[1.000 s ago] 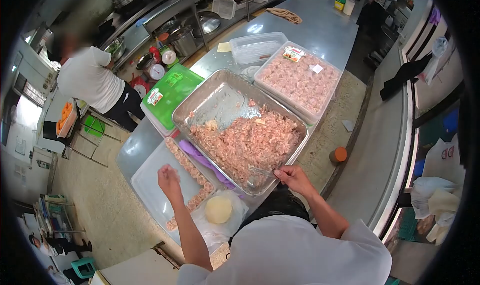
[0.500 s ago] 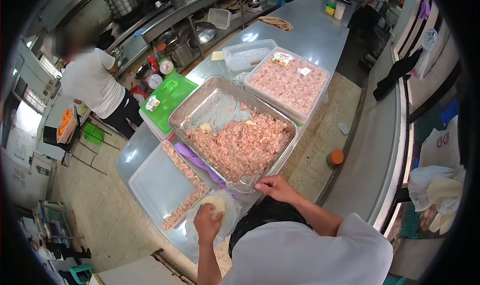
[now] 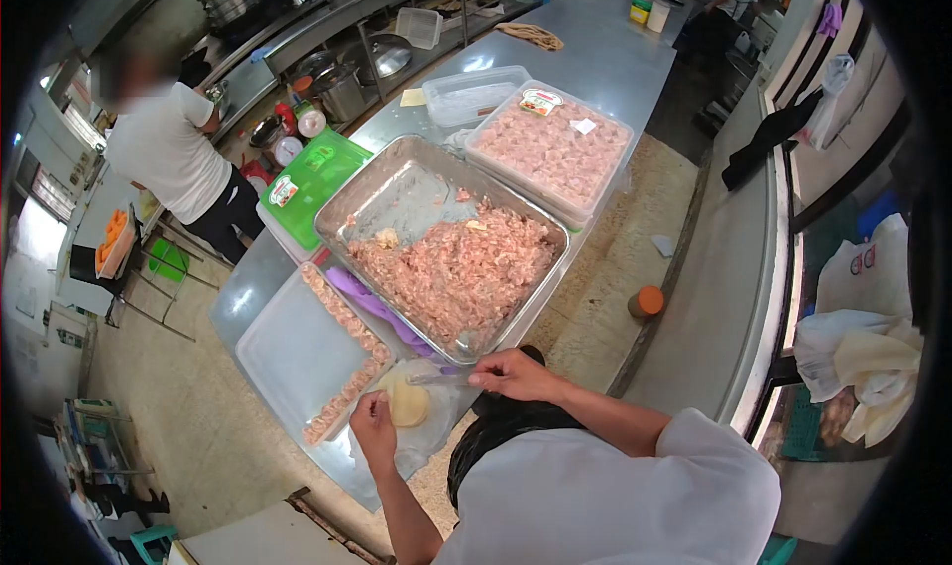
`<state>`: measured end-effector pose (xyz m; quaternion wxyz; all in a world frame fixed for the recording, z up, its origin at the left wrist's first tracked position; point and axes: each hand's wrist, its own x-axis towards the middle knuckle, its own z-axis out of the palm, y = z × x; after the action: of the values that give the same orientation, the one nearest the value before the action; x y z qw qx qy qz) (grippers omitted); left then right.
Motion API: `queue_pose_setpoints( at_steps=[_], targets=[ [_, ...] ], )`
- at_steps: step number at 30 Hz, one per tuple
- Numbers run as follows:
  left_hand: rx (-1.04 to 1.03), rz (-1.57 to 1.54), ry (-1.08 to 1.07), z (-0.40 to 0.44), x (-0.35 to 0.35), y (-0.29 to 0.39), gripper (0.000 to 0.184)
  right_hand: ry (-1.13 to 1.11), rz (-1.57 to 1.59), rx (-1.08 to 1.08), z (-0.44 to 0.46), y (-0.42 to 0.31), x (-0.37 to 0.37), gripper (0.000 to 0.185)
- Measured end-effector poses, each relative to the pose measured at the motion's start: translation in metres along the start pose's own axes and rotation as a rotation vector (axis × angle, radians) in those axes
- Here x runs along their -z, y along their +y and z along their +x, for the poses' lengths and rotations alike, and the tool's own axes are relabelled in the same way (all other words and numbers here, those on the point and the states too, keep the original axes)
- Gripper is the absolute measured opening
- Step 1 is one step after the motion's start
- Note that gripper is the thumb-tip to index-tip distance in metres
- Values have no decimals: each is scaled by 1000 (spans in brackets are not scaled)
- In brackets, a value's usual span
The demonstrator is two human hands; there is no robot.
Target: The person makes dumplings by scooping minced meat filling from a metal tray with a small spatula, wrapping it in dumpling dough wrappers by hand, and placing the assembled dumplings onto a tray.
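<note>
My left hand [image 3: 374, 428] is closed, fingers curled, at the left edge of a stack of pale round dough wrappers [image 3: 410, 404]. What it pinches, if anything, is hidden. The wrappers lie on a clear plastic bag [image 3: 421, 441]. My right hand [image 3: 508, 374] grips a thin, flat, shiny spatula-like tool [image 3: 441, 377], whose end points left over the wrappers. Just beyond is a metal pan [image 3: 342, 203] holding a mound of minced meat filling [image 3: 461, 277]. Left of the wrappers, a translucent tray [image 3: 293, 357] has filled dumplings [image 3: 347, 327] lined along two sides.
A lidded box of dumplings [image 3: 550, 148] stands right of the pan, a green-lidded box [image 3: 315, 183] left. Behind sits a clear container [image 3: 476, 94]. Purple cloth [image 3: 382, 307] lies between tray and pan. A co-worker [image 3: 174, 148] stands at the left; another person [image 3: 734, 0] is far back.
My left hand has moved from on top of the wrappers to their left edge, uncovering them. My right hand has come left from the pan's corner, with the flat tool over the wrappers.
</note>
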<state>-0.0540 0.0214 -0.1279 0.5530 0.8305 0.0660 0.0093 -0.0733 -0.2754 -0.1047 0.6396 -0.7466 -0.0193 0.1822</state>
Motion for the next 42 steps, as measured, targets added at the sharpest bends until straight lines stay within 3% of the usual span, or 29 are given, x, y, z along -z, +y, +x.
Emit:
queue_pose_setpoints(
  at_steps=[2, 4, 6, 12, 15, 16, 19, 21, 23, 25, 28, 30, 33, 34, 37, 40, 42],
  targets=[
    [111, -289, -21, 0, 8, -19, 15, -26, -27, 87, 7, 1, -11, 30],
    [204, -544, 136, -1, 2, -8, 16, -51, -55, 183, 14, 2, -25, 32],
    [228, -814, 178, -5, 3, 10, 21, -90, -105, 121, 21, -5, -35, 31],
    [197, -624, 84, -12, 7, -2, 28, -182, -126, 181, 29, -20, -55, 22],
    [222, -715, 382, -21, -13, 10, 31, -145, -112, 179, 30, -21, -58, 22],
    [215, -756, 269, -21, -7, 8, 35, -135, -123, 187, 30, -22, -58, 21],
    [16, -510, 142, -20, 0, 16, 38, -130, -181, 173, 31, -15, -55, 22],
    [-187, -220, 264, -18, 3, 17, 33, -59, -218, 221, 23, -14, -48, 27],
    [-219, -171, 291, -22, 5, 36, 31, -41, -352, 219, 12, -27, -15, 33],
    [-187, 108, 287, -26, 19, 32, 27, -45, -521, 222, 5, -44, 26, 34],
    [-174, -77, 341, -22, 27, 14, 27, -18, -863, 249, 1, -51, 92, 31],
    [-14, -506, 352, -17, 17, 17, 25, 9, -1184, 111, 1, -72, 123, 32],
    [284, -1038, 260, -16, 11, 2, 28, 95, -1362, 24, 12, -76, 142, 35],
    [393, -1197, 208, -16, 9, -6, 29, 2, -1413, -50, 16, -77, 140, 37],
    [407, -1275, 23, -22, -6, -11, 34, -134, -1492, 12, 17, -69, 134, 35],
    [410, -1253, 1, -26, -19, 9, 38, -131, -1506, -58, 20, -95, 137, 34],
    [441, -1325, -38, -28, -28, 15, 40, -170, -1501, 37, 25, -77, 134, 31]
  ],
)
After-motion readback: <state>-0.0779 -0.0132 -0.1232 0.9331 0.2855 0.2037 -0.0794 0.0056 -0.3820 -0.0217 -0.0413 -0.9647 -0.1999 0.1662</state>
